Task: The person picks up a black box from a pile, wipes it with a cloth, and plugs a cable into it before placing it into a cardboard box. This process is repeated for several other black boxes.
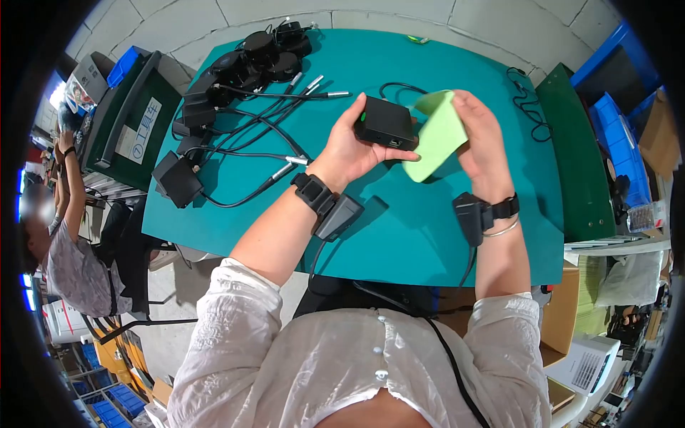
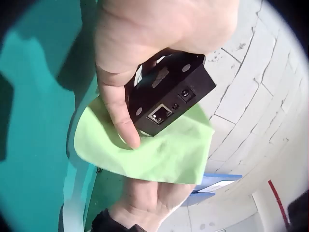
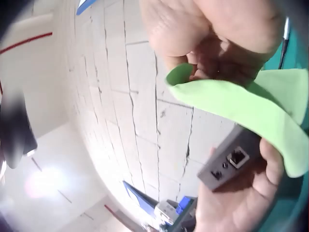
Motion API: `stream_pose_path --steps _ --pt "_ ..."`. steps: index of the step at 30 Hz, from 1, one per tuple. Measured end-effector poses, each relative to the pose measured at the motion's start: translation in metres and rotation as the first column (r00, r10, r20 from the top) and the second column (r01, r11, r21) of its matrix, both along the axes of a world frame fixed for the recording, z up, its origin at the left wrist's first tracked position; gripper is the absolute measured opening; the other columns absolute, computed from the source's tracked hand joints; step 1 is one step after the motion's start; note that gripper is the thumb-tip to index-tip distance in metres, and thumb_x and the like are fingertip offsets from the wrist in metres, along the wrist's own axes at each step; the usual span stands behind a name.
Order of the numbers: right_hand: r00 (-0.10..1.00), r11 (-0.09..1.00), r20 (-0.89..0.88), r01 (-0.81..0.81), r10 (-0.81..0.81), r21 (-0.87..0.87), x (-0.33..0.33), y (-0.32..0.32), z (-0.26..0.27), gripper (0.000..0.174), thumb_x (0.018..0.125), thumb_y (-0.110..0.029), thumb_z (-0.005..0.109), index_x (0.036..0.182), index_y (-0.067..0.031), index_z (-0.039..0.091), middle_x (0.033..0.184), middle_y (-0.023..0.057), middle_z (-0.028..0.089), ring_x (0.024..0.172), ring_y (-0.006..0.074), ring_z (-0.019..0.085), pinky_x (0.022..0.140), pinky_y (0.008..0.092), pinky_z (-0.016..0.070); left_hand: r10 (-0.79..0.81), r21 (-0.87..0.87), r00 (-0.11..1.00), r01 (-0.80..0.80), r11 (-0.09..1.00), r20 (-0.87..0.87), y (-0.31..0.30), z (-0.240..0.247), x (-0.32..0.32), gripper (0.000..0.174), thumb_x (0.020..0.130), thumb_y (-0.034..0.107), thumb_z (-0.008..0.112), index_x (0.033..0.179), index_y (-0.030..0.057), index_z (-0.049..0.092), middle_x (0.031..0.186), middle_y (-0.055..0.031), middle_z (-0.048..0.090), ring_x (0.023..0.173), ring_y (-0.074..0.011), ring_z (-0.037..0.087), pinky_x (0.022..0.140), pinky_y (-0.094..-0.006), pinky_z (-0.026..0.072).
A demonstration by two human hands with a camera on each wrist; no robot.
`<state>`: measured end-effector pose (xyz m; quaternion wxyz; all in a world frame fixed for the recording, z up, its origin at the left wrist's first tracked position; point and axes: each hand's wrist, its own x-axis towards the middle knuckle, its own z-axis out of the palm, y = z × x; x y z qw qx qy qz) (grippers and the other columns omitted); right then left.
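Note:
A small black box (image 1: 386,123) with ports on one side is gripped by my left hand (image 1: 344,148) above the green table. In the left wrist view the box (image 2: 169,96) shows a network port and a round socket, and fingers of the left hand (image 2: 145,43) wrap its edges. My right hand (image 1: 485,146) pinches a light green cloth (image 1: 439,139) just right of the box. The cloth (image 3: 231,106) hangs folded from the right hand (image 3: 212,34) in the right wrist view, beside the box (image 3: 229,162).
Black round devices (image 1: 260,50) and black cables with metal ends (image 1: 271,132) lie at the table's left. A thin black cable (image 1: 531,114) lies at the back right of the green table (image 1: 399,250). Blue bins (image 1: 617,143) stand right; a seated person (image 1: 78,264) is at far left.

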<state>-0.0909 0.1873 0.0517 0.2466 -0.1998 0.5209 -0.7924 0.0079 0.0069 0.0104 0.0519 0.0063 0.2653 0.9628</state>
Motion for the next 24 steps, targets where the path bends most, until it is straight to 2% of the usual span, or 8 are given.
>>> stream_pose_path --steps 4,5,10,13,17,19,21,24 --pt "0.834 0.943 -0.459 -0.202 0.307 0.263 0.036 -0.019 -0.008 0.013 0.091 -0.017 0.061 0.098 -0.0063 0.064 0.099 -0.0006 0.065 0.093 0.0127 0.057 0.086 0.0302 0.0465 0.049 -0.035 0.98 -0.044 0.998 0.193 0.013 0.009 0.005 0.055 0.098 0.053 0.033 0.127 0.0085 0.05 0.124 -0.0127 0.057 0.108 -0.0276 0.061 0.088 -0.0431 0.0536" --pt "0.558 0.933 -0.756 -0.109 0.343 0.343 0.04 -0.022 -0.002 0.015 0.092 -0.018 0.06 0.093 -0.0031 0.065 0.108 0.003 0.065 0.107 0.0204 0.052 0.099 0.0339 0.0386 0.126 -0.158 0.969 -0.093 0.983 0.214 0.015 0.019 0.016 0.057 0.097 0.056 0.034 0.128 0.0098 0.049 0.124 -0.0106 0.056 0.111 -0.0261 0.059 0.089 -0.0398 0.0525" --pt "0.227 0.9 -0.91 0.191 0.347 0.391 0.044 -0.031 -0.016 0.054 0.094 -0.038 0.052 0.138 -0.0077 0.046 0.146 0.0109 0.041 0.138 0.0332 0.03 0.113 0.0411 0.027 0.218 -0.244 0.958 -0.169 0.955 0.188 0.013 0.009 0.007 0.065 0.093 0.061 0.04 0.136 0.0123 0.046 0.13 -0.0098 0.055 0.116 -0.0265 0.056 0.095 -0.0417 0.0501" --pt "0.193 0.862 -0.912 0.304 0.362 0.406 0.041 -0.029 -0.019 0.072 0.093 -0.046 0.05 0.147 -0.0052 0.027 0.151 0.0164 0.03 0.142 0.0325 0.022 0.115 0.0425 0.0223 0.194 -0.171 0.965 -0.164 0.972 0.179 0.009 0.011 0.009 0.066 0.092 0.061 0.043 0.136 0.0122 0.046 0.132 -0.0111 0.053 0.12 -0.0278 0.053 0.098 -0.0426 0.0466" --pt "0.091 0.867 -0.897 0.232 0.433 0.442 0.059 -0.032 -0.006 0.076 0.093 -0.05 0.048 0.146 -0.0004 0.028 0.15 0.0202 0.031 0.141 0.032 0.025 0.115 0.0418 0.0233 0.009 0.099 0.991 -0.022 0.995 0.137 -0.011 -0.002 0.007 0.067 0.093 0.063 0.038 0.135 0.0107 0.045 0.134 -0.0145 0.05 0.122 -0.0319 0.051 0.1 -0.0475 0.0439" --pt "0.007 0.875 -0.895 0.207 0.447 0.438 0.065 -0.033 -0.004 0.077 0.093 -0.053 0.046 0.146 -0.0002 0.027 0.15 0.0199 0.029 0.141 0.0311 0.025 0.115 0.0411 0.0238 0.059 -0.005 0.997 -0.059 0.998 0.057 -0.005 -0.006 0.01 0.065 0.094 0.062 0.037 0.133 0.0099 0.045 0.132 -0.0136 0.052 0.12 -0.03 0.052 0.098 -0.046 0.0462" --pt "0.016 0.88 -0.894 0.169 0.448 0.444 0.052 -0.03 -0.006 0.077 0.094 -0.054 0.043 0.147 -0.001 0.026 0.151 0.0199 0.027 0.142 0.0308 0.025 0.115 0.0408 0.0231 0.111 -0.325 0.992 -0.087 0.942 0.057 0.005 -0.007 0.011 0.063 0.095 0.06 0.037 0.131 0.0091 0.046 0.13 -0.0133 0.053 0.117 -0.0274 0.056 0.093 -0.0443 0.0501" --pt "0.197 0.874 -0.907 0.257 0.371 0.413 0.038 -0.025 -0.01 0.073 0.096 -0.052 0.039 0.148 -0.0023 0.024 0.152 0.0202 0.025 0.142 0.0313 0.023 0.115 0.0413 0.0224 0.069 -0.183 0.984 -0.038 0.982 0.166 0.012 -0.001 0.008 0.058 0.097 0.055 0.037 0.129 0.009 0.047 0.126 -0.012 0.055 0.109 -0.0276 0.059 0.083 -0.0424 0.0559"
